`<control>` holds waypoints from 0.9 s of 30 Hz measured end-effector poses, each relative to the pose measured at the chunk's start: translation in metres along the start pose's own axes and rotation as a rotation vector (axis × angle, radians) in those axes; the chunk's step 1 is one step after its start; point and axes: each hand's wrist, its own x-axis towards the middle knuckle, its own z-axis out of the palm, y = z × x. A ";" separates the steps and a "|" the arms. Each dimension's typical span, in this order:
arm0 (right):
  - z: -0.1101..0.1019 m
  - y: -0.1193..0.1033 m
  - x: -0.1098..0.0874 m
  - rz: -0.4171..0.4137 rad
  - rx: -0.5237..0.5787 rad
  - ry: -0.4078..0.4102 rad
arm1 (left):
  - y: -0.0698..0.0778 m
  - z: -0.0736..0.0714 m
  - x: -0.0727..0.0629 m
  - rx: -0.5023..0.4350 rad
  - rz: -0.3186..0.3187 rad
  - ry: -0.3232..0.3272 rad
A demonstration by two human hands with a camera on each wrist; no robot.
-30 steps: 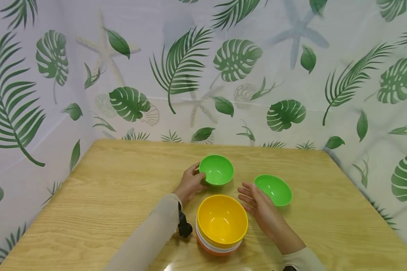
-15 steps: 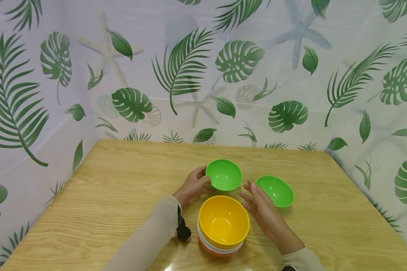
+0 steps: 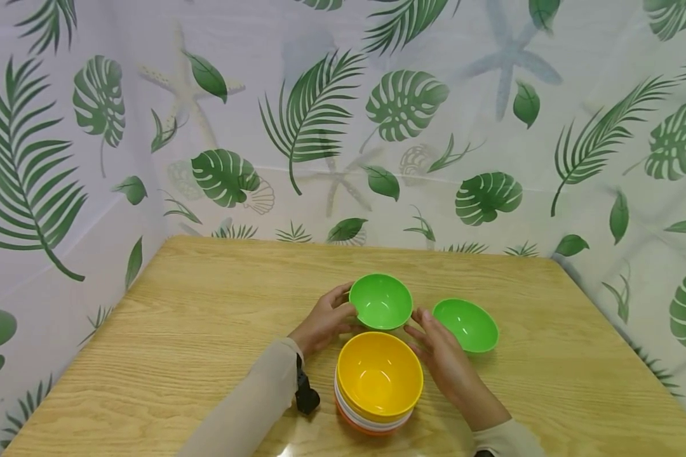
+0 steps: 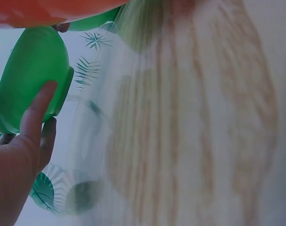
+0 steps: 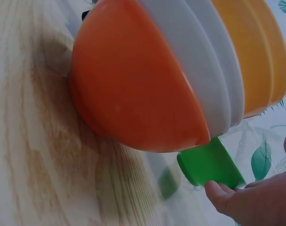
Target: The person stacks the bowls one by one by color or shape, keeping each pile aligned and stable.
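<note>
My left hand (image 3: 324, 319) grips a green bowl (image 3: 380, 303) by its left side, thumb by the rim. In the left wrist view this green bowl (image 4: 37, 80) appears side-on, with fingers against its outside and base. On its other side, my right hand (image 3: 443, 346) has its fingers extended, fingertips right at the bowl's rim. The right wrist view shows those fingertips (image 5: 216, 193) at a green bowl (image 5: 211, 162). In front of the held bowl stands a nested stack with a yellow bowl (image 3: 380, 374) on top, white bowls (image 5: 209, 61) below and an orange bowl (image 5: 133, 84) lowest.
A second green bowl (image 3: 465, 325) sits on the wooden table (image 3: 206, 304), just right of my right hand. Behind the table hangs a leaf-print cloth (image 3: 320, 127), which continues along both sides. A black wrist camera (image 3: 307, 395) sits beside the stack.
My left hand has brought the green bowl to the right and nearer, up to the right hand's fingertips. The right hand, the stack and the other green bowl have barely moved.
</note>
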 end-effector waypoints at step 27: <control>-0.005 0.007 0.007 -0.069 -0.309 0.191 | 0.016 0.003 -0.008 0.197 0.034 -0.036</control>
